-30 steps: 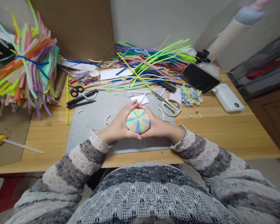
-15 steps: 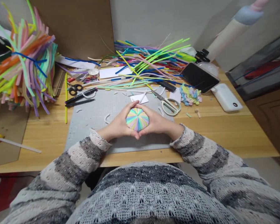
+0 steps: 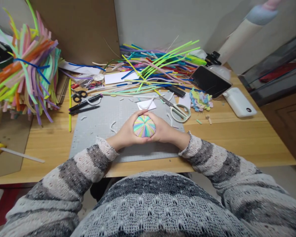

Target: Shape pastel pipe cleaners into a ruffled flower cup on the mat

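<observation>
"Grey mat (image 3: 96,128) as our landmark, then. Where's the striped piece (image 3: 144,126)?"

"Over the middle of the mat, towards its near edge. The left hand (image 3: 124,133) and the right hand (image 3: 164,130) are both curled around it, grasping from opposite sides, so it sits ringed between them. Whether its underside touches the mat, I can't tell."

"Which step is that?"

"I'd judge it shaping or steadying the rounded form; one still moment won't settle which."

"And the next move?"

"Pressing further would call for even force from both sides. Putting it down would call for a level lowering, away from the loose white strips (image 3: 112,126) on the mat."

"What surrounds it?"

"A wooden table (image 3: 236,138) under the mat. Pale-handled scissors (image 3: 180,112) lie at the mat's right edge, black pens (image 3: 84,103) at its far left corner, a white card (image 3: 151,106) on its far part. Beyond the mat, heaped fuzzy stems (image 3: 162,70); left of it, a tied bundle (image 3: 27,72)."

"The room?"

"Brown board (image 3: 76,33) and plain wall (image 3: 162,23), both beyond the mat."
</observation>
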A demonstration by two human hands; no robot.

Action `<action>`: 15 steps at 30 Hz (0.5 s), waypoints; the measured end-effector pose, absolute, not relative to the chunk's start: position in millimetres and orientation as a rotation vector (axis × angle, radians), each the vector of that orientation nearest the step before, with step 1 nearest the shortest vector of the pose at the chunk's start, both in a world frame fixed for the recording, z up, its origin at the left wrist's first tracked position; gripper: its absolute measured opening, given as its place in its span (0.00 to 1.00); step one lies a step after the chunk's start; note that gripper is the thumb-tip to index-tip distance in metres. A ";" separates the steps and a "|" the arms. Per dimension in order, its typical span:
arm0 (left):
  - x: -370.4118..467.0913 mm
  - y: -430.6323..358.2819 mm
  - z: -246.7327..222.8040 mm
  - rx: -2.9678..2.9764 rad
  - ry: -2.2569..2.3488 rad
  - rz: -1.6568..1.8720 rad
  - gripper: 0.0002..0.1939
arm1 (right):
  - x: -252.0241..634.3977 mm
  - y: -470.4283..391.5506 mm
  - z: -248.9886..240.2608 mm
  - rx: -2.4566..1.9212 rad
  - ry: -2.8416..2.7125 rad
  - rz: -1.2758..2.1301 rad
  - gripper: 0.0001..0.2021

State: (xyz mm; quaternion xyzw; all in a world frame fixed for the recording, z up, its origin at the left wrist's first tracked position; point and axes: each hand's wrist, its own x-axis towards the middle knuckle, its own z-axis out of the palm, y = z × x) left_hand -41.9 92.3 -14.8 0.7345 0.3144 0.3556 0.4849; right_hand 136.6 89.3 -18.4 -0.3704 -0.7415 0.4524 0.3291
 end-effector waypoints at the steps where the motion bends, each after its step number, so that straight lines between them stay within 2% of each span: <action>1: -41.5 92.2 -14.7 1.786 0.763 0.871 0.46 | 136.5 89.2 -17.9 -0.955 -1.939 1.195 0.41; 15: -39.2 88.9 -13.1 1.798 0.798 0.878 0.43 | 135.4 89.1 -18.1 -0.892 -1.926 1.250 0.37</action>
